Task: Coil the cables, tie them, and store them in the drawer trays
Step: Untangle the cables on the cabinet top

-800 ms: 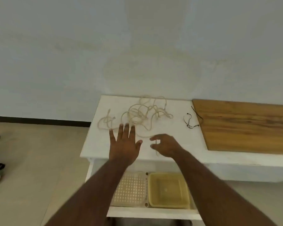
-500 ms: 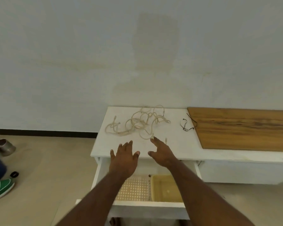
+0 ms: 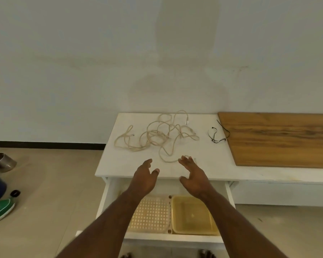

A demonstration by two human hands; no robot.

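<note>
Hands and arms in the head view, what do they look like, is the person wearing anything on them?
Both arms are bare all the way to the bottom edge of the picture: no sleeves show. The left hand and the right hand have no gloves, and no rings, watch or bands can be seen on fingers or wrists. No markings or cables are on them.

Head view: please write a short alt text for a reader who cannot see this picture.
Two bare hands, left hand and right hand, reach open and holding nothing toward a tangle of beige cables on a white cabinet top. A thin black cable lies beside a wooden board. Below, an open drawer holds a perforated tray and a yellow tray.
</note>
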